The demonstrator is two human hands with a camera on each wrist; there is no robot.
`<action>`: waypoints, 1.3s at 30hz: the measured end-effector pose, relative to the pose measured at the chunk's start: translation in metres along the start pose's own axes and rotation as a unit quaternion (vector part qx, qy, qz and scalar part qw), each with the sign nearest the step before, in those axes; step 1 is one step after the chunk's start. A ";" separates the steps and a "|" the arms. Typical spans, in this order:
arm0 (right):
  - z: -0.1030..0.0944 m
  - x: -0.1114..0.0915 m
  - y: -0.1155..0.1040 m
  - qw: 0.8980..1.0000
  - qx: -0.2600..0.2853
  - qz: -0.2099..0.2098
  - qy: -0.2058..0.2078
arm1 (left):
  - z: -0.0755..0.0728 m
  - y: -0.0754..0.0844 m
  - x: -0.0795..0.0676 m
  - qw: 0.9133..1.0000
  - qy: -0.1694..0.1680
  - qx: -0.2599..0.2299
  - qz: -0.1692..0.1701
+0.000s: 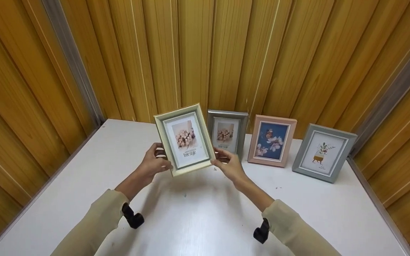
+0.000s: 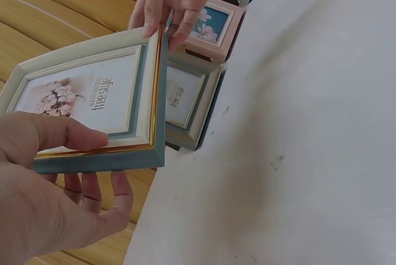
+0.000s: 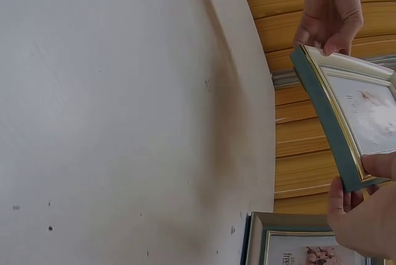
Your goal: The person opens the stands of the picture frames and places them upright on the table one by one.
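Observation:
A cream picture frame [image 1: 187,170] with a gold edge and blue-green sides is held up off the white table, tilted, its flower picture facing me. My left hand [image 1: 154,160] grips its lower left side, thumb on the front and fingers behind, as the left wrist view [image 2: 55,191] also shows. At the lower right corner, my right hand [image 1: 230,164] pinches the frame the same way, thumb in front. Just behind the held frame stands a grey-brown picture frame [image 1: 241,137] with a similar flower picture, partly hidden by it.
To the right stand a pink frame [image 1: 289,142] with a blossom picture and a grey-green frame [image 1: 345,145] with a potted plant picture. They stand near the back of the white table [image 1: 198,220]. Wood-look panels [image 1: 194,53] rise behind and at both sides.

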State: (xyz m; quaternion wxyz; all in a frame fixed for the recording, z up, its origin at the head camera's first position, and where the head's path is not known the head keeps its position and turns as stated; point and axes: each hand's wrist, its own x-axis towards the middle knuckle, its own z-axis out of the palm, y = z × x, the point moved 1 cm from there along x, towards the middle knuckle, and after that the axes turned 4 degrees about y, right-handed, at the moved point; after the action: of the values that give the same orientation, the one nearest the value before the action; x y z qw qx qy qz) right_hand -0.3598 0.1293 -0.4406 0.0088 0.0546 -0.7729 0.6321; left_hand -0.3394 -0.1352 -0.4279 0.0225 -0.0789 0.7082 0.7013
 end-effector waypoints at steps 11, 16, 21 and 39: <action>-0.060 -0.034 -0.007 0.997 -0.078 -0.017 0.000 | 0.047 0.011 -0.018 0.999 -0.036 -0.004 0.034; -0.075 -0.041 -0.010 0.993 -0.112 -0.023 0.026 | 0.068 0.018 -0.018 0.998 -0.041 -0.011 0.053; -0.085 -0.043 -0.003 0.991 -0.120 -0.016 0.050 | 0.092 0.020 -0.018 0.996 -0.055 -0.002 0.067; -0.107 -0.052 0.015 0.998 -0.045 0.037 0.027 | 0.125 0.022 -0.066 0.974 -0.120 0.111 0.158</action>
State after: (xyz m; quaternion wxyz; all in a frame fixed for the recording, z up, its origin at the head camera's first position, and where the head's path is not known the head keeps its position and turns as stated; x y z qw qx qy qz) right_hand -0.3159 0.2405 -0.4381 0.0088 0.0090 -0.8017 0.5976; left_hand -0.2870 -0.0054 -0.3990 0.0048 0.1217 0.7771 0.6175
